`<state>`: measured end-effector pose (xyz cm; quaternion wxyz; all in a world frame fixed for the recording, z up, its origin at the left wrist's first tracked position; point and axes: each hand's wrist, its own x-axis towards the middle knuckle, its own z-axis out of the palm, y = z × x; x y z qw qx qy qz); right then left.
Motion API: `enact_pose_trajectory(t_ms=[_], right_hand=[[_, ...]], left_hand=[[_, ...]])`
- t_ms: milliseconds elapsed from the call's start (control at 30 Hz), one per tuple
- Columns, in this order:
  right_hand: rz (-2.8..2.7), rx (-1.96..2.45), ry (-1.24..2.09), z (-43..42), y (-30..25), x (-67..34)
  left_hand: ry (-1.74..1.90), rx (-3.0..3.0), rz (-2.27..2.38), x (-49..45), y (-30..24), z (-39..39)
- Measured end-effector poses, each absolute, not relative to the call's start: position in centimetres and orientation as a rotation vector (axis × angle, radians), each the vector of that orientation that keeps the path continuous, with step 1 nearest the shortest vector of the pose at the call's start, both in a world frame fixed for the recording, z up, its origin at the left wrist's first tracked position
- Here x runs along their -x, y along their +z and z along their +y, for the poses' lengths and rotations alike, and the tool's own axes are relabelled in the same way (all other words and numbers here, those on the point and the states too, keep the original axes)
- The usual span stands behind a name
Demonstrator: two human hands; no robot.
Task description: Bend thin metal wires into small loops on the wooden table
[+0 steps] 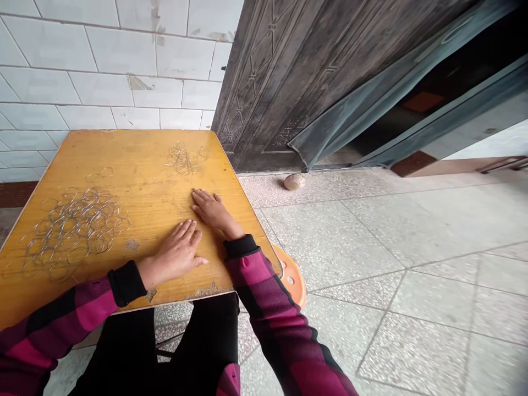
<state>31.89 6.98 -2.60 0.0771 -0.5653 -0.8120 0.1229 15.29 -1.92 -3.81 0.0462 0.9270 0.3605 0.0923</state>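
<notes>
While the left hand lies palm down, fingers extended, the right hand rests just beyond it (equally flat) on the yellow table. Left of both spreads a large heap of wire loops; a smaller wire cluster lies beyond the right hand.

white tiled wall, dark patterned door, pale speckled floor, yellow table, round orange stool
</notes>
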Motion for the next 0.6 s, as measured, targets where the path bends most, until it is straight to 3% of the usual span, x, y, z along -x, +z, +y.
enact_pose_trajectory(t_ms=[600], right_hand=[[-2.236,1.638,0.360,7.3,-2.4,-32.3]], left_hand=[[0.325,-2.744,1.223,-18.2,-3.3,-2.8]])
